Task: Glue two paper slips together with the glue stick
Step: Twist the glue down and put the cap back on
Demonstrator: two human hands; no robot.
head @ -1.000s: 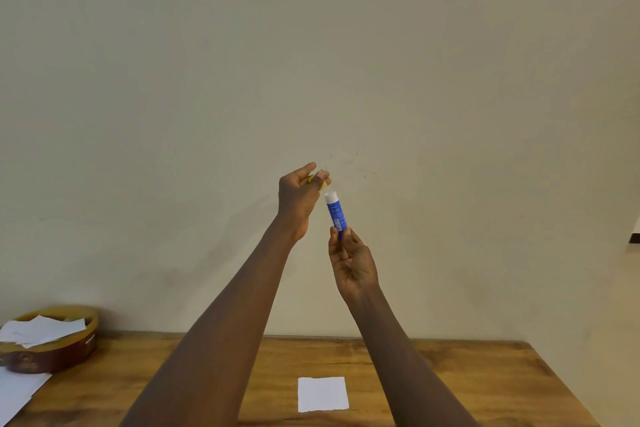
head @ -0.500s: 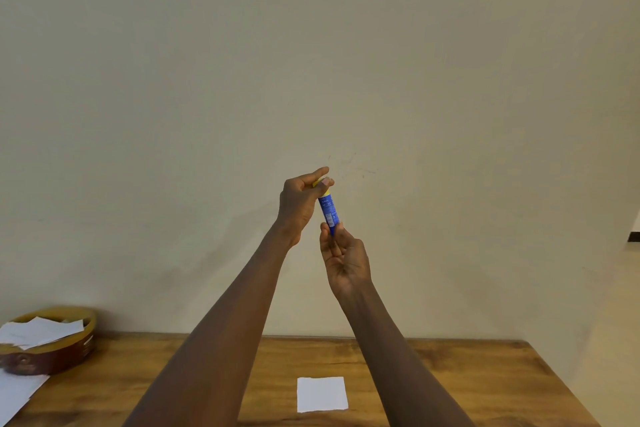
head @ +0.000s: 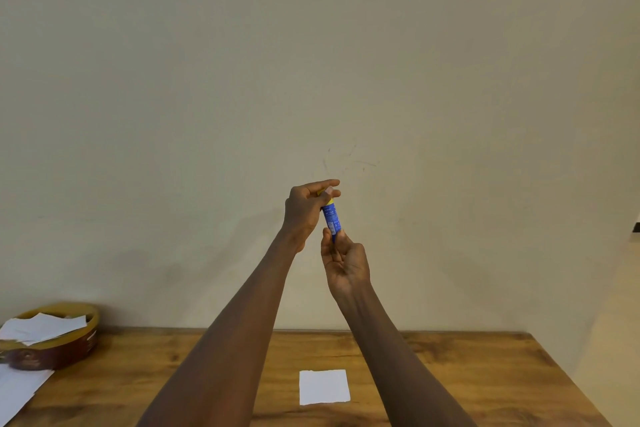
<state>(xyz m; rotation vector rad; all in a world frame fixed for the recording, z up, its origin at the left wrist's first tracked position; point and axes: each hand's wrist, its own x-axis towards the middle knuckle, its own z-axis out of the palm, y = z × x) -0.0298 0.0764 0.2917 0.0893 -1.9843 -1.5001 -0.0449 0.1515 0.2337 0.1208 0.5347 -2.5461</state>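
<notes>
The right hand (head: 346, 262) is raised in front of the wall, its fingertips closed around the lower end of the blue glue stick (head: 331, 218), which stands nearly upright, tilted a little to the left at the top. The left hand (head: 306, 210) is closed over the top end, thumb and forefinger pinching the yellow cap (head: 329, 199), which sits on the tube. Whether the cap is fully seated or only resting there cannot be told. Below, between the two forearms, one white paper slip (head: 323, 386) lies flat on the wooden table (head: 467, 374); it may be two slips stacked, but the picture shows only a single square and no visible glue on it. At the far left of the table a round tin (head: 60, 347) holds more white paper, and a loose sheet (head: 17, 392) lies in front of it. Judging from the capped stick held well above the slip, either the gluing has yet to begin or it is already finished; the picture does not settle which.
</notes>
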